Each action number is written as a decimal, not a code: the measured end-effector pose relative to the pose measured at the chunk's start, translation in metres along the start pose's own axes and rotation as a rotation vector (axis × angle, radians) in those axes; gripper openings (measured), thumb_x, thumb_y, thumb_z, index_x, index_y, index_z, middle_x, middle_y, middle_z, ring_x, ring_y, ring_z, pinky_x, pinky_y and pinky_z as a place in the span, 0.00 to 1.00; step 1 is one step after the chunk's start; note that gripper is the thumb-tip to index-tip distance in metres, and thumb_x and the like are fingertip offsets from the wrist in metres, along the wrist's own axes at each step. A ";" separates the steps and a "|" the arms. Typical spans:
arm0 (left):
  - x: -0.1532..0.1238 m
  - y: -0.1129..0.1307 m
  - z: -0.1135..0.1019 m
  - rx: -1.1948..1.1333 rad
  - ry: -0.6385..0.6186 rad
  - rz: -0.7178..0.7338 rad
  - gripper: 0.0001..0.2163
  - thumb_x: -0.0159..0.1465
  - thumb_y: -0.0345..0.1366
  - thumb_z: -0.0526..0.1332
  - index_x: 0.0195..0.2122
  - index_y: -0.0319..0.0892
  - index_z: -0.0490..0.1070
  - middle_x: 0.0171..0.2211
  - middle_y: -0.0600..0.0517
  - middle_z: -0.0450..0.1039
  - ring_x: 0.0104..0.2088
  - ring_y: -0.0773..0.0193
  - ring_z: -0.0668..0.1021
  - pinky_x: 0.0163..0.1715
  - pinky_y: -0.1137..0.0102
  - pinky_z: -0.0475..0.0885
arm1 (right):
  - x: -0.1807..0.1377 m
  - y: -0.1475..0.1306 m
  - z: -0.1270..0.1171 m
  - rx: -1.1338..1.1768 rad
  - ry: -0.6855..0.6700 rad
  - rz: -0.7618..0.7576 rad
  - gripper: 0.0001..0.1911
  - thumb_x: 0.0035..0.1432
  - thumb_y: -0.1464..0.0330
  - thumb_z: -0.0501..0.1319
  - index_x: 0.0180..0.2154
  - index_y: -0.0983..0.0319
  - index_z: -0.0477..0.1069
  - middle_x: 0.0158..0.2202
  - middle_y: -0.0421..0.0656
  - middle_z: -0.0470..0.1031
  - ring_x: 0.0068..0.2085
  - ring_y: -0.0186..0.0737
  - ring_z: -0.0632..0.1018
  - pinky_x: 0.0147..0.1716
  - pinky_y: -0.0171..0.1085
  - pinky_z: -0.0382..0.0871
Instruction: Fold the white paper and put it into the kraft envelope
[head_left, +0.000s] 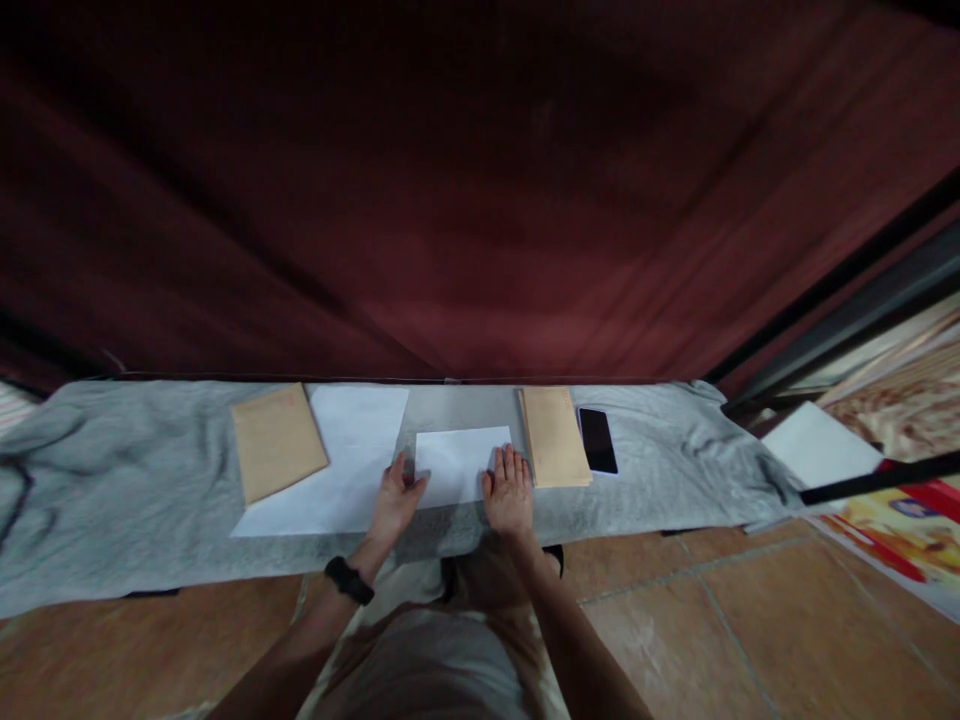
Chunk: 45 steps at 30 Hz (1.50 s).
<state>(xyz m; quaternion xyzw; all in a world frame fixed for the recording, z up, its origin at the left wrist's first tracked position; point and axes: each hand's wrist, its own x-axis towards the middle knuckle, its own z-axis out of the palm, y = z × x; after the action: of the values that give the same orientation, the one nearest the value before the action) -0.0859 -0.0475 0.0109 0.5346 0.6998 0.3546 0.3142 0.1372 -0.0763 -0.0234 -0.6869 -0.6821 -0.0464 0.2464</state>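
Observation:
A white sheet of paper (459, 462), smaller than the larger white paper to its left, lies flat on the grey cloth before me. My right hand (510, 492) rests flat on its right end, fingers stretched out. At the sheet's left edge is my left hand (396, 500), thumb and fingers apart, the thumb tip at the paper's border. Beneath and beside that hand spreads the larger white paper (337, 480), partly covered by a brown envelope (279, 442). Just right of my right hand lies a small stack of brown envelopes (556, 438).
A smartphone (598, 440) with a dark screen lies right of the stack. Behind the cloth-covered surface (675, 460) hangs a dark red curtain (480, 250). A dark metal frame (840, 320) stands at the right, near a colourful printed box (900, 535). Tiled floor shows in front.

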 end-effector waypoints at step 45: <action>0.002 0.049 0.058 0.494 -0.270 0.580 0.25 0.72 0.37 0.50 0.68 0.33 0.63 0.70 0.38 0.62 0.72 0.50 0.59 0.71 0.51 0.54 | 0.019 -0.019 0.001 0.022 -0.229 -0.188 0.28 0.72 0.70 0.49 0.70 0.65 0.59 0.72 0.49 0.59 0.72 0.47 0.61 0.71 0.50 0.51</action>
<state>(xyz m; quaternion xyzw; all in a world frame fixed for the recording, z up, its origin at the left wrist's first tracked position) -0.0129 -0.0276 0.0197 0.8111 0.5365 0.1761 0.1522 0.1194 -0.0597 -0.0116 -0.6181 -0.7675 0.0171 0.1689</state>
